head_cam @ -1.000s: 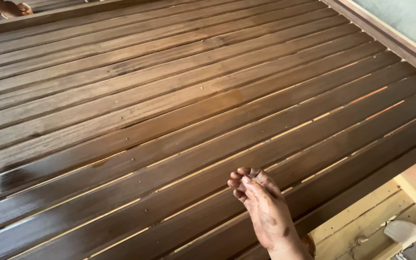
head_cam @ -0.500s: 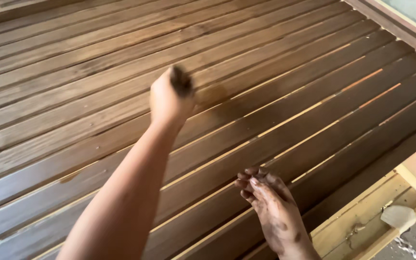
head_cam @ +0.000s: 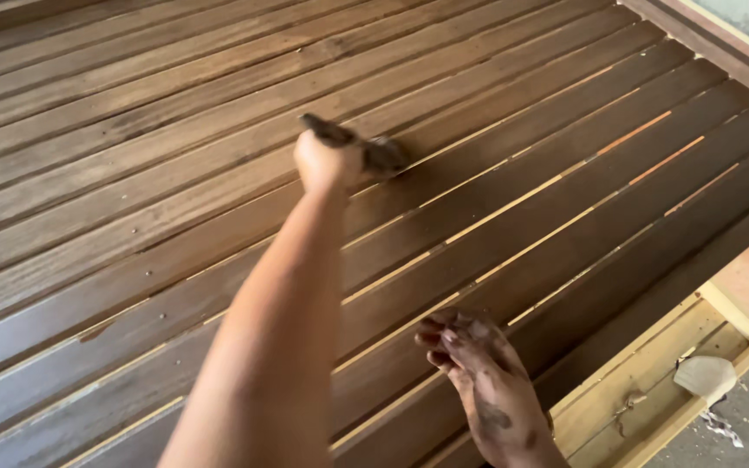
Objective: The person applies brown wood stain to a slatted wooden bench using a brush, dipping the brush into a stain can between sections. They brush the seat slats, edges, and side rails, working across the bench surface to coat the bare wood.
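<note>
Dark-stained wooden slats (head_cam: 565, 165) look smooth with a satin sheen; the rag (head_cam: 374, 152) is soiled cloth; the frame (head_cam: 652, 390) is pale bare wood.

Dark brown stained slats (head_cam: 175, 156), stain-smudged hands (head_cam: 478, 364).

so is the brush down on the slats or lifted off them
Down on them: the left hand grips the brush and its dark head presses against a stained wooden slat. The right hand rests fingers spread on a nearer slat.
</note>
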